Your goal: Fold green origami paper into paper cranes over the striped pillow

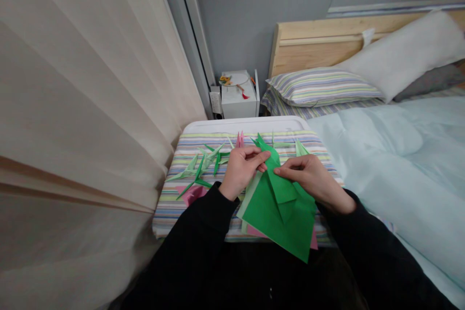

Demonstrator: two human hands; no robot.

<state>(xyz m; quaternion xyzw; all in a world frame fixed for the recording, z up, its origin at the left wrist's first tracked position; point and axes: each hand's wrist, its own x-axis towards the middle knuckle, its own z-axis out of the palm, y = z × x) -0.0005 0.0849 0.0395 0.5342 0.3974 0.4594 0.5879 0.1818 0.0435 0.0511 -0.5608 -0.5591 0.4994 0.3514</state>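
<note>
paper (279, 218) green, creased, pinched by our left hand (240, 172) and right hand (308, 179); folded pieces (199, 164) beside, on striped cloth (170, 208)

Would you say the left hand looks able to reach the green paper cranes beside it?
Probably yes: nothing lies between the left hand and the green paper cranes, though it holds the folded green paper.

The folded paper (279, 213) is bright green, and the pillow (321, 88) has thin stripes of purple, green and yellow.
</note>
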